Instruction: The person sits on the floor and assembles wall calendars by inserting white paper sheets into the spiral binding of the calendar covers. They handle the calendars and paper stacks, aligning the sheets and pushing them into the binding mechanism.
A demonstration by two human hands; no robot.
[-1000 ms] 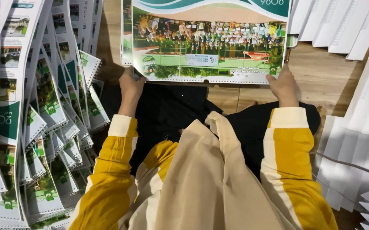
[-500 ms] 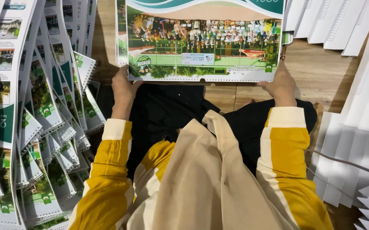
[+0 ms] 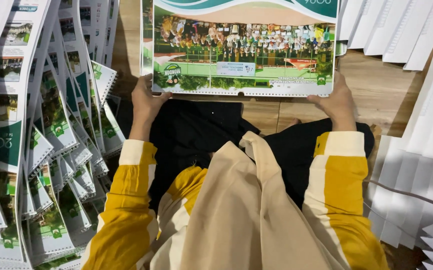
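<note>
Both hands point(image 3: 145, 102) point(image 3: 337, 100) apparently gripping calendar point(image 3: 244, 55).

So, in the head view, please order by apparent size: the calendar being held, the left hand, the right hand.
1. The calendar, with its green group photo, looks by far the largest.
2. The left hand and right hand look about alike; each grips a bottom corner, so I do not rank them.

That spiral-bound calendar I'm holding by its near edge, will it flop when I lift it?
The calendar probably stays fairly flat: its binding edge lies straight between the left hand and right hand. Likely light. The glossy-looking cover may slip.
</note>
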